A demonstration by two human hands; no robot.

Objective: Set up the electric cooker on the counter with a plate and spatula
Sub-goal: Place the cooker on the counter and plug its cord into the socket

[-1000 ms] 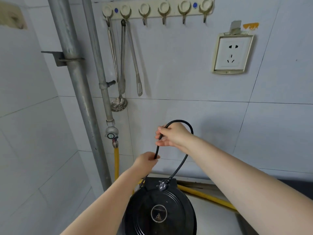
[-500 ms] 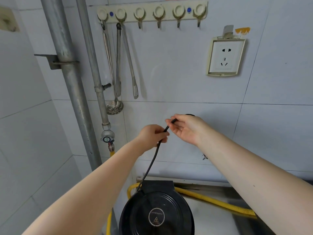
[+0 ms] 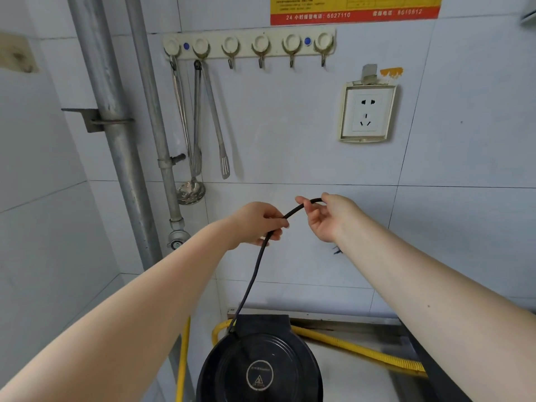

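Both bare forearms are reaching forward and upward from the lower corners of the view, converging toward the middle. The left hand (image 3: 256, 223) is curling closed with its fingers wrapped around a thin black cord (image 3: 255, 271), knuckles facing up. The right hand (image 3: 329, 217) is turning its palm toward the left hand, thumb and forefinger pinching the same cord while the other fingers are hanging loosely curled.
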